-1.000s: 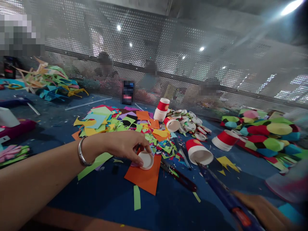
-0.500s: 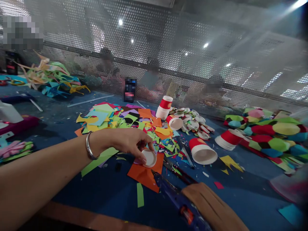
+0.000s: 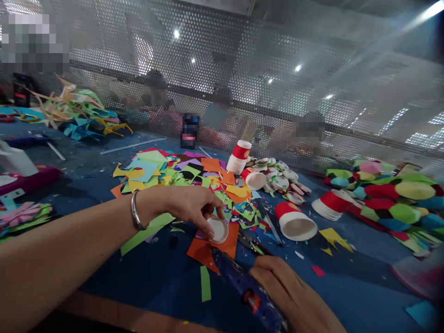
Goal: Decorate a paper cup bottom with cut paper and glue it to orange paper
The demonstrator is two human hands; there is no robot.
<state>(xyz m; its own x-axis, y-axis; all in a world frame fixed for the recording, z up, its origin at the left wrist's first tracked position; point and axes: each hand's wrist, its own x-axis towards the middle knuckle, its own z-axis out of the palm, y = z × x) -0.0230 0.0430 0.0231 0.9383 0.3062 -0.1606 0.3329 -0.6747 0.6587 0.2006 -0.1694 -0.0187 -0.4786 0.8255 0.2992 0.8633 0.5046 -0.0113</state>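
Observation:
My left hand (image 3: 199, 208), with a silver bangle at the wrist, pinches the rim of a small white paper disc (image 3: 219, 231). The disc rests over an orange sheet (image 3: 204, 253) on the blue table. A blue glue gun (image 3: 243, 284) is gripped in my right hand (image 3: 277, 282), its dark nozzle over the orange sheet just below the disc. A green paper strip (image 3: 205, 283) lies near the table's front edge.
Colourful paper scraps (image 3: 187, 171) are heaped behind my left hand. Red and white paper cups (image 3: 294, 221) lie to the right, beside paper-covered shapes (image 3: 388, 199). A phone (image 3: 189, 131) leans on the perforated screen (image 3: 208, 55). At left are scissors (image 3: 29, 118) and another pile of cut paper (image 3: 74, 106).
The glue gun and my right hand have moved left, bringing the nozzle nearer the disc's lower edge. My left hand still holds the disc. The whole view has shifted slightly.

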